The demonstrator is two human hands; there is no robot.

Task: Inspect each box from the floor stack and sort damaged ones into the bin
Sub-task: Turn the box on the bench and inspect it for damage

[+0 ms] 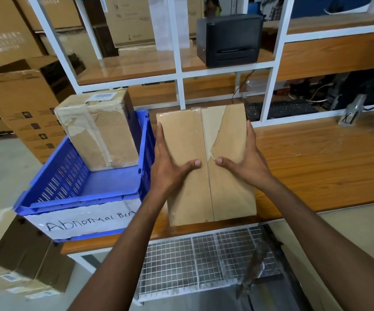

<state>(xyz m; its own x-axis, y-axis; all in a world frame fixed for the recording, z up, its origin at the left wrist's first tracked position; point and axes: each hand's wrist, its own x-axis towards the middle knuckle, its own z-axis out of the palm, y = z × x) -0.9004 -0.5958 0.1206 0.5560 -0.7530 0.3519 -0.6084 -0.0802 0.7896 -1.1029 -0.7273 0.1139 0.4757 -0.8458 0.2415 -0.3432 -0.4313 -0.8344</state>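
Note:
A flat brown cardboard box (188, 140) with a taped centre seam and a torn tape strip on its right half is over the wooden table. My left hand (170, 167) grips its left edge, thumb lying across the top face. My right hand (246, 162) grips the right edge, thumb on top near the tear. To the left stands a blue plastic crate (80, 196) labelled "Abnormal Bin". Inside it, at the back, stands a brown box (98, 131) with wrinkled, peeling tape.
The wooden table (316, 167) stretches to the right. A white shelf frame (269, 86) behind it holds a black printer (230, 39) and a keyboard (289, 108). Cardboard boxes (20, 261) lie on the floor at lower left; a wire mesh rack (192, 263) sits under the table.

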